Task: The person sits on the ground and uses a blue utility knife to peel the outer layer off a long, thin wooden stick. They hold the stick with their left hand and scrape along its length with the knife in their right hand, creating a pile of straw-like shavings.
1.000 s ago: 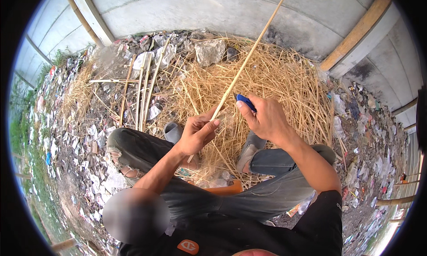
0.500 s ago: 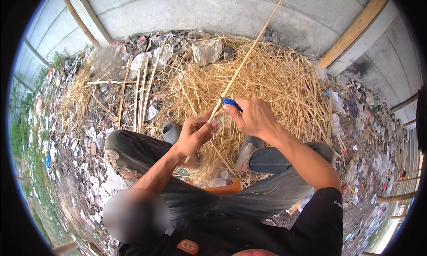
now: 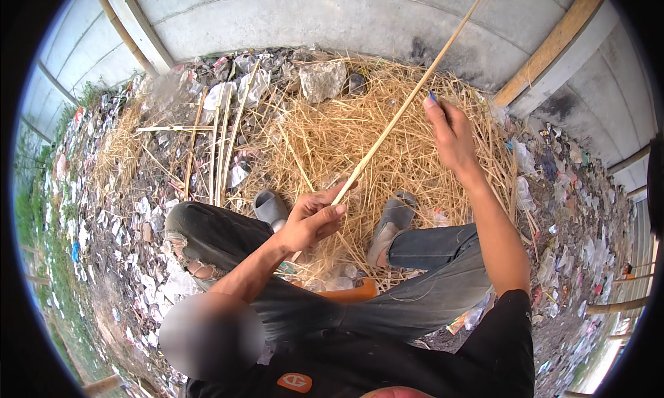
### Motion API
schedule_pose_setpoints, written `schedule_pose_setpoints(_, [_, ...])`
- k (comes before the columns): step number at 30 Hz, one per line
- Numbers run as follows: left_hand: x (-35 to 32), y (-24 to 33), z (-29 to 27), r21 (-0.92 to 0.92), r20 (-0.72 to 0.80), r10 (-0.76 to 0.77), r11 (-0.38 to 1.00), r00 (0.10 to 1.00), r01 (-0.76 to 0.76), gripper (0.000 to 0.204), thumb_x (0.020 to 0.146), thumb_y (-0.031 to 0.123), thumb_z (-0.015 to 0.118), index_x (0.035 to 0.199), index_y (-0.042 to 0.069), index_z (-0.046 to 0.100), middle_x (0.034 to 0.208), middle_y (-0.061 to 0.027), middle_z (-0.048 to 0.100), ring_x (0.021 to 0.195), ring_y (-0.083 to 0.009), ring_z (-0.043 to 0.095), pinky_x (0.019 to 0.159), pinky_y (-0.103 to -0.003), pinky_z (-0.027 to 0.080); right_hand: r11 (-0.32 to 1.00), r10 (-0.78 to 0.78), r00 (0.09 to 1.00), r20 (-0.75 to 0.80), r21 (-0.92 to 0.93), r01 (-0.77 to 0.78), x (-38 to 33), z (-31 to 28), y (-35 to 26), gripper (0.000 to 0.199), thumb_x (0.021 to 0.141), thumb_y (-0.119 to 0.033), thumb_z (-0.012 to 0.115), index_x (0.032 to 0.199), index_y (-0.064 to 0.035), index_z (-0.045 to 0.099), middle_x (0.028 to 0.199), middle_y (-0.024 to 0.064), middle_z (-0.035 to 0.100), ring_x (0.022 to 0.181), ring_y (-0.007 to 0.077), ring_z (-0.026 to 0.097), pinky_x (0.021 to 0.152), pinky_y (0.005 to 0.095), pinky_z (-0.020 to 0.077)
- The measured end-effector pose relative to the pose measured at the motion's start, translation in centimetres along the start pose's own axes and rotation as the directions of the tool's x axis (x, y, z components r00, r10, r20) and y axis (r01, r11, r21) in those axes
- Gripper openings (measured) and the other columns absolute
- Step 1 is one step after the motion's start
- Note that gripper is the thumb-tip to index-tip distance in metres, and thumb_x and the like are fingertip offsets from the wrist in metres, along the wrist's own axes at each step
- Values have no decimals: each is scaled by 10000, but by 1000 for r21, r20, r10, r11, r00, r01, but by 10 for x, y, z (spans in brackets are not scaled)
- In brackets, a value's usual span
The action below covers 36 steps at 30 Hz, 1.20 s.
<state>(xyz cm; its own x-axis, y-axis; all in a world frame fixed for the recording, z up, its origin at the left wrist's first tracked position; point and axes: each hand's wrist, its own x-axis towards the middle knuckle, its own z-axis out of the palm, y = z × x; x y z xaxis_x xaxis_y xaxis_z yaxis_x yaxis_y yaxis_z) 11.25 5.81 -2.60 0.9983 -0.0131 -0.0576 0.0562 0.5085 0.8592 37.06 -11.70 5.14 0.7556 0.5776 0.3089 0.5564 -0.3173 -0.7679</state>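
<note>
A long, pale bamboo strip (image 3: 392, 124) slants up and away to the right from my left hand (image 3: 311, 219), whose fingers are closed round its near end. My right hand (image 3: 454, 138) is raised to the right of the strip, apart from it. It is closed on a blue-handled knife (image 3: 432, 96); only a bit of blue shows past the thumb, and the blade cannot be made out. Straw-like shavings (image 3: 387, 169) lie heaped on the ground below both hands.
Several bamboo strips (image 3: 220, 145) lie on the littered ground at the left. A stone block (image 3: 322, 81) sits by the grey wall (image 3: 297, 17). My feet in grey slippers (image 3: 395, 211) flank the shavings; an orange object (image 3: 349, 292) lies between my legs.
My right hand with the knife has moved up and right, off the strip. The strip's far end has swung to the right, while my left hand still holds its near end.
</note>
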Motion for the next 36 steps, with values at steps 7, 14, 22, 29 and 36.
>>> schedule_pose_setpoints(7, [-2,-4,-1,53,10,-11,999,1000,11,521,1035,161,556,1512,27,397,571,68,361,427,-33,320,410,-211,284,880,67,978,197,450,-150,-17,28,-14,337,950,-403,685,877,-76,656,535,-82,413,448,30,341,443,260,243])
schedule_pose_setpoints(14, [2,7,10,116,15,-31,993,999,29,579,1058,179,469,1575,60,239,660,22,442,469,-37,373,428,-188,322,918,72,960,270,358,-170,-34,46,-19,310,952,-369,692,899,-68,646,565,-62,459,491,56,397,480,272,311])
schedule_pose_setpoints(22, [3,5,5,-103,-13,-76,992,997,74,534,1066,171,434,1563,78,260,646,54,320,490,-47,255,453,-206,227,969,-91,922,377,-181,170,-57,59,-39,270,895,-246,633,766,-9,631,567,167,577,524,310,610,521,415,448])
schedule_pose_setpoints(29, [7,-1,5,-191,-154,-60,981,986,30,625,934,39,436,1546,84,321,638,58,299,493,-52,266,458,-202,257,878,28,806,592,-400,263,-86,81,-54,126,800,-92,607,828,1,687,704,224,688,685,375,718,620,468,580])
schedule_pose_setpoints(36, [8,-5,5,-102,-204,-64,994,977,44,638,901,17,426,1530,96,351,651,66,291,525,-48,288,484,-201,283,786,-64,849,525,-497,366,-77,96,-32,176,890,-100,552,776,-24,662,676,167,679,637,322,711,559,426,574])
